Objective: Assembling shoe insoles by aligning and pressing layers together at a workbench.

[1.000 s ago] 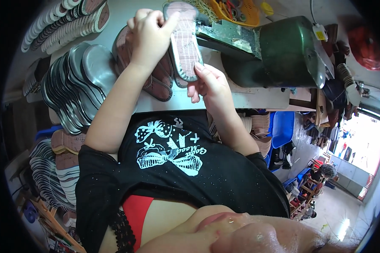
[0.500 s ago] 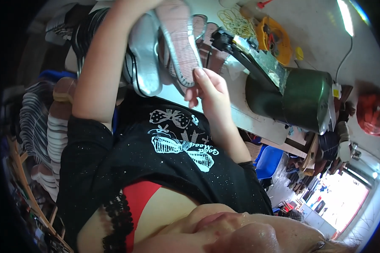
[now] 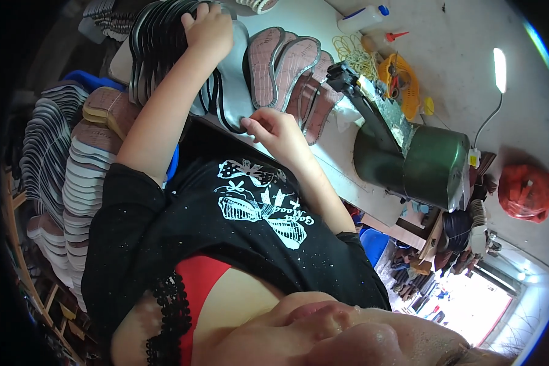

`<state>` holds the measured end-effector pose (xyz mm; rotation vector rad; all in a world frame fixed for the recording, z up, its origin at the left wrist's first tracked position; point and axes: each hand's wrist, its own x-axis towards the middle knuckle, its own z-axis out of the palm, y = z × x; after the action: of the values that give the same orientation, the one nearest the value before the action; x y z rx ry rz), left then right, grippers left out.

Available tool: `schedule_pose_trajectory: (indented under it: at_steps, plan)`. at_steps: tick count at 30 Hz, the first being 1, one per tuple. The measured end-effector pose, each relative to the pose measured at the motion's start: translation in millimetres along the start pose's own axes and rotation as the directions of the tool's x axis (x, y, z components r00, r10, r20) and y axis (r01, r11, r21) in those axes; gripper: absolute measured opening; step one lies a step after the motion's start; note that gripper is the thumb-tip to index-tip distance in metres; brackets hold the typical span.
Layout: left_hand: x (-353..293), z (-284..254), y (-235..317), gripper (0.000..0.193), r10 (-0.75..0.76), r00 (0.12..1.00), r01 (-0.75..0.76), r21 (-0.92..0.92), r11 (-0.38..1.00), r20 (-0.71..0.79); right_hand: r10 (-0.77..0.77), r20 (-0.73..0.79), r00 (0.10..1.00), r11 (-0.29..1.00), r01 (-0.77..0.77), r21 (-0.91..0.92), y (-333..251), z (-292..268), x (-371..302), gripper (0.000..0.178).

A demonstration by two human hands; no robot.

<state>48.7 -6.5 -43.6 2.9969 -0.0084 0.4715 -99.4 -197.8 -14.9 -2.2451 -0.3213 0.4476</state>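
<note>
Your right hand [image 3: 279, 131] is nearly closed, thumb and forefinger drawn together on the rounded end of a grey sole [image 3: 233, 82], pinching its rim just over the near edge of the bench [image 3: 375, 198]. That sole lies lengthwise away from you, its far part reaching up beside your left hand [image 3: 210, 35], which is bent with the fingers spread a little and curled over the top of the pile; you can't tell from here whether it grips anything, since the fingertips are partly hidden. Under and to the left of that hand, a fanned row of dark-edged soles [image 3: 158, 52] spreads toward the bench's left end. Just right of the grey sole lie pinkish-brown insoles with dark rims, one [image 3: 264, 67] next to another [image 3: 299, 61] that it partly overlaps, with more of them [image 3: 323, 100] reaching toward the near edge. Farther right, a green machine [image 3: 436, 161] with a long arm stands by the bench's right end. Along the far edge by the wall sit a white bottle [image 3: 361, 20] with a blue cap, a tangle of pale cord [image 3: 354, 53] and a yellow basket [image 3: 410, 91]. Below the bench's left end, beside your left arm, rise stacks of pale-edged soles [image 3: 88, 195].
</note>
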Motion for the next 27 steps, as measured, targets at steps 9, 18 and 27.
schedule_pose_trajectory:
  at_steps: [9, 18, 27]
  plan:
    - [6, -143, 35, 0.018, 0.19, 0.965, -0.089, -0.454, 0.886, 0.182, -0.36, -0.419, 0.834, 0.932, 0.34, -0.124, -10, 11, 10, 0.049]
    - [-17, -101, 61, 0.067, 0.221, 0.847, -0.506, -0.607, 0.613, -0.483, 0.03, -0.313, 0.949, 0.578, 0.239, 0.78, -15, -34, -15, 0.032]
    - [-34, -88, 130, 0.034, 0.631, 0.755, 0.571, -0.651, -0.5, 0.178, 0.053, -0.259, 0.964, -0.009, 0.26, 0.966, 2, -72, -48, 0.066]
